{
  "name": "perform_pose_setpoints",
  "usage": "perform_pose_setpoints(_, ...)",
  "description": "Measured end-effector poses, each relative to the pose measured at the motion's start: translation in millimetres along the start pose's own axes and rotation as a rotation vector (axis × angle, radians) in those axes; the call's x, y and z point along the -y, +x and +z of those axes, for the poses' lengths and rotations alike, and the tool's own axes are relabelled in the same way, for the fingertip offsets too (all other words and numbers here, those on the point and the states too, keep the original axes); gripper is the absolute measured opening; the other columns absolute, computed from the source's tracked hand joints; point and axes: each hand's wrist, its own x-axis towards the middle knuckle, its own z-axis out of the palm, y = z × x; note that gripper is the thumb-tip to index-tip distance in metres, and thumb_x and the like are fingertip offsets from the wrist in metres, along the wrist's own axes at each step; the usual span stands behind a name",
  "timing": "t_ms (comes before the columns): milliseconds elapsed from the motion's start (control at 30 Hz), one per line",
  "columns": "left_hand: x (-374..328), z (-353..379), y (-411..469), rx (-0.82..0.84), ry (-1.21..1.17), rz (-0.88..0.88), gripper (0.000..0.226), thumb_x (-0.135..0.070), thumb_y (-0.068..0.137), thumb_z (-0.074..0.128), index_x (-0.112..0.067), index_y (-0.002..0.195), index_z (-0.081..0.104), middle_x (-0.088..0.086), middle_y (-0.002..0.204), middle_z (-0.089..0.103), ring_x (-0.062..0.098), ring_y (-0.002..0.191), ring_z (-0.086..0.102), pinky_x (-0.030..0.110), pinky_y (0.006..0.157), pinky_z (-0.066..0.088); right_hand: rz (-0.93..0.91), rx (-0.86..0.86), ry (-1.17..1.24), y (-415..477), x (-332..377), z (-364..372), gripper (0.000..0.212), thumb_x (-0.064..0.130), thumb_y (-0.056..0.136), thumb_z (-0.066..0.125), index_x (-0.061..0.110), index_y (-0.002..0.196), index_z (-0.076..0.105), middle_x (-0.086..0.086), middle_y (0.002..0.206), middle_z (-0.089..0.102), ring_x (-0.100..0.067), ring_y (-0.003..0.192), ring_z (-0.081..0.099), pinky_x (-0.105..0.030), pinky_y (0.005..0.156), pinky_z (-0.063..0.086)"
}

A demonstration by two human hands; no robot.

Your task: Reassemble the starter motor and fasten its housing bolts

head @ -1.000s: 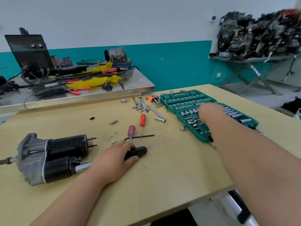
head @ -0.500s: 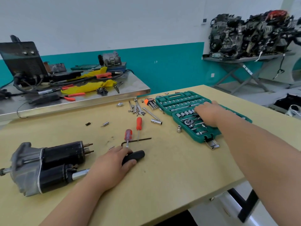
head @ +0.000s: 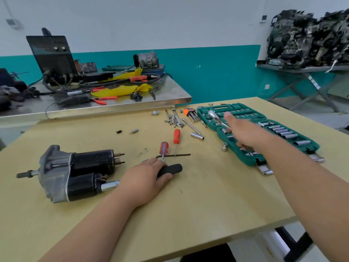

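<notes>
The black and grey starter motor (head: 75, 173) lies on its side at the left of the yellow table (head: 207, 205). A driver with a chrome shaft (head: 110, 185) and black handle (head: 171, 169) is set against the motor's rear end. My left hand (head: 143, 181) grips that handle. My right hand (head: 243, 133) is over the open green socket case (head: 251, 159) and holds a chrome ratchet (head: 214, 116), whose head sticks up above the case.
Two red-handled screwdrivers (head: 176, 137), a dark hex key (head: 173, 155), loose sockets (head: 224, 147), an extension bar (head: 196, 136), spanners and a hex key set (head: 190, 114) lie mid-table. Behind stands a steel bench (head: 170, 93) with a welder (head: 52, 57). Engine parts (head: 309, 36) fill a right shelf.
My right hand has lifted a chrome ratchet out of the socket case. The left hand stays on the driver handle. The view has shifted left.
</notes>
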Motion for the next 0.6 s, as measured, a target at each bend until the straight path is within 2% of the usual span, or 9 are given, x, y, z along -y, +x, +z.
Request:
perform_pose_setpoints(67, -1.0, -0.6, 0.1, -0.003, 0.016, -0.022, 0.037, -0.057, 0.094, 0.037, -0.034, 0.12, 0.051, -0.014, 0.105, 0.052, 0.014, 0.095, 0.057, 0.029, 0.065, 0.04, 0.106, 0.271, 0.428, -20.6, 14.8, 29.8, 0.053, 0.06, 0.092, 0.043, 0.011, 0.099, 0.061, -0.006, 0.073, 0.057, -0.015, 0.045, 0.046, -0.025, 0.043, 0.041)
perform_pose_setpoints(133, -1.4, -1.6, 0.8, 0.003, 0.04, -0.041, 0.037, -0.056, 0.095, 0.035, -0.032, 0.118, 0.051, -0.012, 0.104, 0.052, 0.017, 0.092, 0.059, 0.03, 0.065, 0.042, 0.041, 0.373, 0.561, -33.1, 22.2, 55.8, 0.024, 0.027, 0.096, 0.05, 0.013, 0.115, 0.057, -0.005, 0.069, 0.063, -0.014, 0.041, 0.045, -0.025, 0.042, 0.041)
perform_pose_setpoints(167, -1.5, -2.3, 1.3, 0.009, 0.051, -0.053, 0.036, -0.056, 0.095, 0.034, -0.031, 0.115, 0.051, -0.011, 0.103, 0.052, 0.018, 0.091, 0.059, 0.031, 0.064, 0.041, 0.006, 0.404, 0.588, -38.0, 23.6, 65.7, 0.024, 0.013, 0.094, 0.048, 0.019, 0.116, 0.055, -0.005, 0.069, 0.066, -0.015, 0.041, 0.045, -0.026, 0.041, 0.042)
perform_pose_setpoints(233, -1.6, -3.9, 3.4, 0.011, 0.071, -0.082, 0.035, -0.055, 0.096, 0.032, -0.029, 0.109, 0.051, -0.009, 0.1, 0.053, 0.02, 0.09, 0.06, 0.031, 0.061, 0.037, -0.016, 0.433, 0.595, -44.0, 20.7, 79.1, 0.04, 0.003, 0.089, 0.047, 0.033, 0.115, 0.052, -0.006, 0.082, 0.071, -0.016, 0.043, 0.047, -0.027, 0.042, 0.043)
perform_pose_setpoints(300, -1.0, -5.7, 6.2, -0.005, 0.083, -0.112, 0.034, -0.053, 0.097, 0.031, -0.027, 0.107, 0.052, -0.007, 0.103, 0.056, 0.021, 0.091, 0.059, 0.032, 0.062, 0.037, -0.006, 0.44, 0.6, -47.1, 17.0, 85.6, 0.043, -0.002, 0.086, 0.047, 0.028, 0.116, 0.056, -0.009, 0.093, 0.067, -0.016, 0.047, 0.052, -0.028, 0.044, 0.046)
perform_pose_setpoints(367, -0.8, -7.0, 7.9, -0.016, 0.093, -0.128, 0.037, -0.051, 0.099, 0.03, -0.024, 0.109, 0.053, -0.004, 0.106, 0.057, 0.022, 0.093, 0.06, 0.033, 0.065, 0.041, 0.005, 0.464, 0.597, -52.3, 14.0, 89.9, 0.047, -0.005, 0.084, 0.045, 0.023, 0.121, 0.057, -0.012, 0.093, 0.061, -0.016, 0.047, 0.051, -0.029, 0.045, 0.048)
perform_pose_setpoints(467, -1.2, -7.4, 7.7, -0.017, 0.104, -0.141, 0.039, -0.051, 0.099, 0.029, -0.023, 0.11, 0.053, -0.003, 0.106, 0.058, 0.021, 0.094, 0.06, 0.034, 0.066, 0.042, -0.006, 0.482, 0.592, -59.7, 12.2, 97.8, 0.053, -0.003, 0.084, 0.043, 0.026, 0.127, 0.053, -0.011, 0.082, 0.055, -0.016, 0.043, 0.047, -0.029, 0.043, 0.047)
perform_pose_setpoints(533, -1.4, -7.2, 7.0, -0.019, 0.119, -0.145, 0.039, -0.051, 0.099, 0.028, -0.023, 0.11, 0.054, -0.004, 0.106, 0.058, 0.021, 0.095, 0.06, 0.033, 0.064, 0.04, -0.026, 0.44, 0.58, -64.7, 12.3, 100.3, 0.049, 0.002, 0.087, 0.047, 0.032, 0.124, 0.054, -0.008, 0.069, 0.052, -0.019, 0.043, 0.047, -0.031, 0.045, 0.047)
perform_pose_setpoints(600, -1.9, -6.9, 6.3, -0.013, 0.116, -0.147, 0.038, -0.051, 0.099, 0.029, -0.023, 0.11, 0.054, -0.004, 0.106, 0.058, 0.021, 0.094, 0.059, 0.032, 0.063, 0.038, -0.052, 0.394, 0.616, -69.9, 11.9, 103.0, 0.042, 0.006, 0.09, 0.051, 0.033, 0.121, 0.057, -0.006, 0.068, 0.05, -0.018, 0.043, 0.046, -0.031, 0.046, 0.047)
